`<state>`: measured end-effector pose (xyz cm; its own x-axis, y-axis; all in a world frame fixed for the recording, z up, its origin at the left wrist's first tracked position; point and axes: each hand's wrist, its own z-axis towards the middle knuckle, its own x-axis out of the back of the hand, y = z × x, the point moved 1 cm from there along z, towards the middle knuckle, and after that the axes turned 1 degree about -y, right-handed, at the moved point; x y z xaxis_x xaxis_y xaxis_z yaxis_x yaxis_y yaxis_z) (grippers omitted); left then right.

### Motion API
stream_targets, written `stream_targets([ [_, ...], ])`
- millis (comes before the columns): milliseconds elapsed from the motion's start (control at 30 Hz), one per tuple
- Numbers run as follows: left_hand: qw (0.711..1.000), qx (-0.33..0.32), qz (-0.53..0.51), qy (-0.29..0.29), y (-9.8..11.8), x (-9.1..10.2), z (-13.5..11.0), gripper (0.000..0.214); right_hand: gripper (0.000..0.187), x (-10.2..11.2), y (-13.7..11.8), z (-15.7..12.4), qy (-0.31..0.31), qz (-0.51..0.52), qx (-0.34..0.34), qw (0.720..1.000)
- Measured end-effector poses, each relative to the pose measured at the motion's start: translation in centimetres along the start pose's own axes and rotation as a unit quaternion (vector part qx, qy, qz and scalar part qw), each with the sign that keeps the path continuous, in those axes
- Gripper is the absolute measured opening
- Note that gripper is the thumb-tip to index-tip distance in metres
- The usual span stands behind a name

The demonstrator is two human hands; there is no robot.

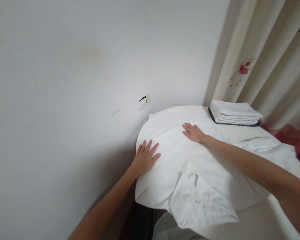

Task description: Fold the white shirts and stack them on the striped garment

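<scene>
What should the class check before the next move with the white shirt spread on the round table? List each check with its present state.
1. Left hand flat on the white shirt, near its edge: ok.
2. Right hand flat on the shirt, fingers spread: ok.
3. Shirt fully on the round table: not ok, the near part hangs over the rim.
4. Shirt smooth: not ok, creases show near the sleeve.
5. Folded stack clear of the shirt: ok, it lies apart by the curtain.
6. Buttons fastened: cannot tell.
</scene>
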<state>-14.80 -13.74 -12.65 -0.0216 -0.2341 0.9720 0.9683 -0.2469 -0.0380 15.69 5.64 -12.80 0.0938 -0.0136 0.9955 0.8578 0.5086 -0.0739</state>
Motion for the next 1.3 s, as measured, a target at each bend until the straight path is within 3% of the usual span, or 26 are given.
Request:
stream_targets([
  [133,1.0,-0.007,0.009,0.008,0.0,-0.1,0.2,0.056,0.06,1.0,4.6,-0.1,0.001,-0.019,-0.073,0.997],
  [233,1.0,-0.016,0.011,0.017,-0.1,0.0,0.2,0.055,0.059,1.9,4.8,-0.7,0.023,-0.023,-0.104,0.994],
  [367,1.0,0.0,0.019,0.024,0.2,0.4,0.2,0.054,0.061,2.5,0.5,-1.6,0.072,-0.025,-0.081,0.994],
  [467,0.999,0.008,0.024,0.044,1.2,0.9,0.7,0.051,0.062,1.9,-4.7,-2.6,0.053,-0.003,0.026,0.998],
  [533,0.999,-0.027,0.006,0.037,2.2,1.1,1.1,0.052,0.063,1.3,-7.5,-3.3,0.03,0.028,0.103,0.994],
  [600,0.997,-0.071,-0.024,0.014,3.1,1.0,1.5,0.054,0.063,0.9,-9.0,-4.0,0.015,0.062,0.14,0.988],
  [667,0.994,-0.1,-0.041,-0.008,3.7,0.7,1.7,0.055,0.062,1.0,-8.9,-4.6,0.007,0.082,0.135,0.987],
  [767,0.994,-0.106,-0.036,-0.013,3.8,0.2,1.8,0.056,0.059,2.1,-6.8,-5.6,0.009,0.088,0.11,0.99],
  [900,0.994,-0.105,-0.024,-0.021,3.3,0.0,1.9,0.057,0.054,4.7,-2.7,-8.8,0.077,0.093,0.1,0.988],
  [1000,0.993,-0.105,-0.029,-0.036,3.1,0.0,2.0,0.057,0.039,6.8,0.7,-12.7,0.11,0.094,0.069,0.987],
  [1133,0.995,-0.076,-0.057,-0.042,3.4,0.1,2.6,0.055,0.026,8.8,5.7,-18.9,0.106,0.068,-0.032,0.991],
  [1200,0.995,-0.058,-0.077,-0.025,4.3,0.6,3.5,0.055,0.026,9.4,7.7,-22.0,0.099,0.039,-0.085,0.991],
  [1300,0.989,-0.088,-0.12,0.009,7.0,2.3,5.3,0.055,0.028,9.3,8.8,-26.2,0.083,-0.032,-0.113,0.99],
])
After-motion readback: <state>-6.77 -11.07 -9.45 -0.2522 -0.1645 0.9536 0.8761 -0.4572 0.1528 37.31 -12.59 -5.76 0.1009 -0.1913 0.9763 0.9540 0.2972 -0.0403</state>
